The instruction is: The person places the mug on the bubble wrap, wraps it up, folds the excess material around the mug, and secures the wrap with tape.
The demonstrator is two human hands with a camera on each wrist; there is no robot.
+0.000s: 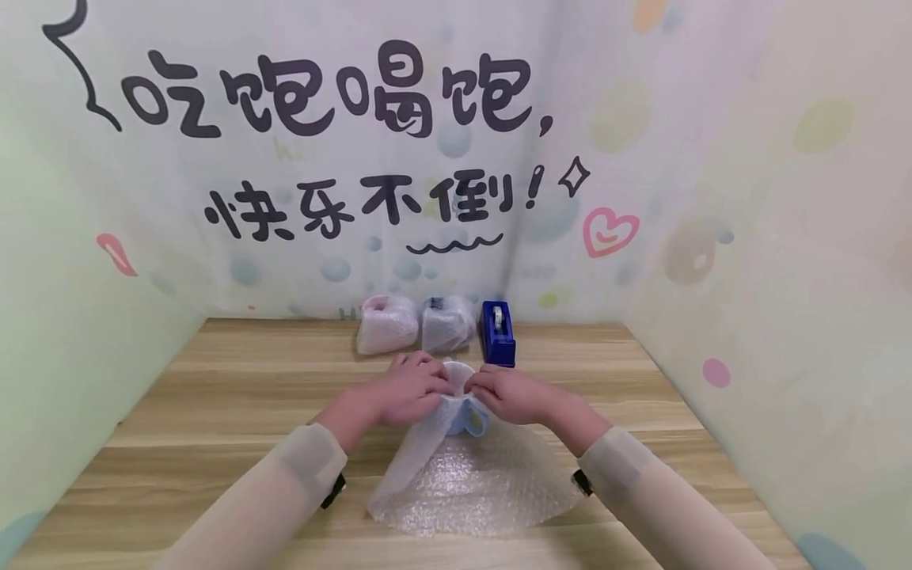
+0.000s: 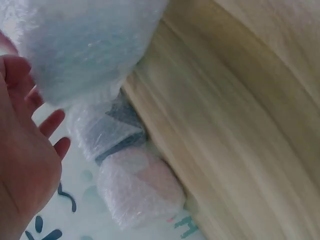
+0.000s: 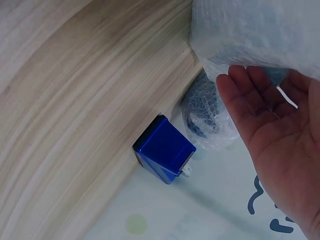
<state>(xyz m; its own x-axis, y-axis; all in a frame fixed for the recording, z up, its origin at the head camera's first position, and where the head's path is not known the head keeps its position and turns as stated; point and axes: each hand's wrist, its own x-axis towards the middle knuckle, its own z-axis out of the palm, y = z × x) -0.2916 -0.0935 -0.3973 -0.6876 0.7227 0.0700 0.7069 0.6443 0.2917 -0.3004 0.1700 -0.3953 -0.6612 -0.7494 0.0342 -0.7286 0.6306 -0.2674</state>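
A light blue cup (image 1: 476,419) with its handle toward me stands on the table, partly covered by a sheet of bubble wrap (image 1: 473,487). The wrap rises around the cup and fans out over the tabletop in front. At the cup's rim my left hand (image 1: 412,388) grips the wrap from the left side. Opposite it, my right hand (image 1: 509,393) pinches the wrap near the same rim with bent fingers. The wrist views show the wrap (image 2: 90,50) close to the left fingers, and the right fingers (image 3: 245,95) against its lower edge. The cup's far side is hidden.
Behind the hands sit a pinkish bubble-wrapped bundle (image 1: 388,326) and a bubble-wrapped bundle with dark parts (image 1: 449,324). A blue tape dispenser (image 1: 499,336) stands to their right. A printed cloth wall (image 1: 321,158) closes off the table's (image 1: 214,380) back edge.
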